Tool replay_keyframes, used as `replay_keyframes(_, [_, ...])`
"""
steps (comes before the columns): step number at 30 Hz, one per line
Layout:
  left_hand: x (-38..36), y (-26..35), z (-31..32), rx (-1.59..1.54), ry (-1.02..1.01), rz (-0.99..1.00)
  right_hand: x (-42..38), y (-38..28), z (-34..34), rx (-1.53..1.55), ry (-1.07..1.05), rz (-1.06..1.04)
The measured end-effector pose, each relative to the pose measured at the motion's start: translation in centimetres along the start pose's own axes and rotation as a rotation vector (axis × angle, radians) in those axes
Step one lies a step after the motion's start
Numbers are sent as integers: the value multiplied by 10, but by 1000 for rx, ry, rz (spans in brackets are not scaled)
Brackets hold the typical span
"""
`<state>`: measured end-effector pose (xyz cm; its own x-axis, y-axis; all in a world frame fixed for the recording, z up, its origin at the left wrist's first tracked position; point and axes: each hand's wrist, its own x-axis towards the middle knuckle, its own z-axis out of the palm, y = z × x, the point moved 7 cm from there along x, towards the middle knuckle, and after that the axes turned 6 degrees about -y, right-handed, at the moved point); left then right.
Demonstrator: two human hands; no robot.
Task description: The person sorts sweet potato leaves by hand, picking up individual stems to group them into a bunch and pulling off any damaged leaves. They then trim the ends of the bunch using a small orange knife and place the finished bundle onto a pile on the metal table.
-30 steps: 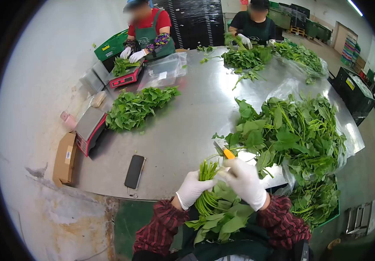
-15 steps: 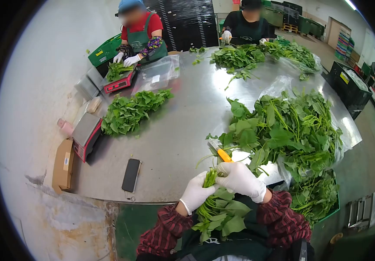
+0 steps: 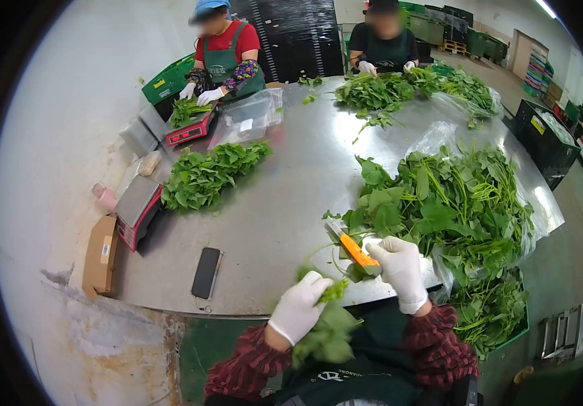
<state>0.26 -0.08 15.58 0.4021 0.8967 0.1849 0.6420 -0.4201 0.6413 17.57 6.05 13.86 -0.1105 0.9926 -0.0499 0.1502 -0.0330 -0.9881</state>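
My left hand (image 3: 299, 308), in a white glove, is closed around a bunch of leafy greens (image 3: 328, 331), blurred by motion, in front of my apron at the table's near edge. My right hand (image 3: 401, 272), also gloved, is over the table with its fingers curled. An orange utility knife (image 3: 357, 250) lies slantwise by those fingertips, blade pointing away to the left and handle end beside the hand. Whether the fingers pinch the handle or a leaf under it cannot be made out. The large heap of greens (image 3: 447, 203) lies just beyond, on clear plastic.
A phone (image 3: 206, 273) lies near the front left. Red scales (image 3: 136, 213), a cardboard box (image 3: 100, 257) and a leafy pile (image 3: 213, 172) line the left. Across the steel table (image 3: 284, 223), two co-workers handle greens. A green crate (image 3: 491, 311) of greens stands at right.
My right hand has parted from the bunch and moved right, uncovering more of the knife handle. My left hand has shifted slightly down with the greens. The far-right co-worker's hand has lowered.
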Motion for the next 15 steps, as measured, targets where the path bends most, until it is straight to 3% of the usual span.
replay_keyframes(1, [-3,18,-11,402,42,155,1,0,-2,-25,-89,-6])
replay_keyframes(3, [-2,30,-11,771,-71,245,-5,7,20,22,-325,-91])
replay_keyframes(5, [-1,26,-5,834,-93,304,-17,6,50,-267,-542,-175])
replay_keyframes(8, [-8,14,18,816,-130,461,-33,10,80,-380,-660,-274])
replay_keyframes(9, [-10,11,22,828,-124,474,-35,24,82,-417,-742,-51])
replay_keyframes(11, [-8,-1,24,814,-116,434,-46,31,91,-79,-756,160])
replay_keyframes(12, [-8,-5,24,793,-113,405,-50,36,97,-81,-764,163])
replay_keyframes(14, [-3,-9,20,708,-52,377,-47,27,94,-321,-554,-109])
replay_keyframes(15, [1,-11,15,623,8,355,-46,26,96,-326,-556,-103])
